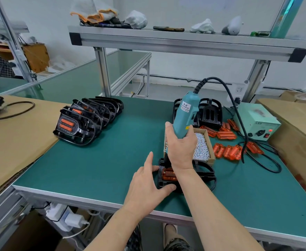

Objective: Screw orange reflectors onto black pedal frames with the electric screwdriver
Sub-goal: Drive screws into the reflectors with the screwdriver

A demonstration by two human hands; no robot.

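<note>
A black pedal frame (205, 173) lies on the green mat near the front edge, with an orange reflector (167, 175) set in its left end. My right hand (182, 148) grips the teal electric screwdriver (185, 114) upright, its tip pointing down at the reflector and hidden behind the hand. My left hand (148, 185) steadies the frame's left end: the thumb presses its near edge, fingers touch its left side, and the index finger is raised. Loose orange reflectors (228, 151) lie to the right.
A small cardboard box of silver screws (203, 147) sits just behind the pedal. Finished pedals (87, 118) stand in a row at the left, bare frames (210, 110) at the back. The screwdriver's power unit (257, 121) and cable (268, 160) are at the right, beside cardboard boxes (297, 131).
</note>
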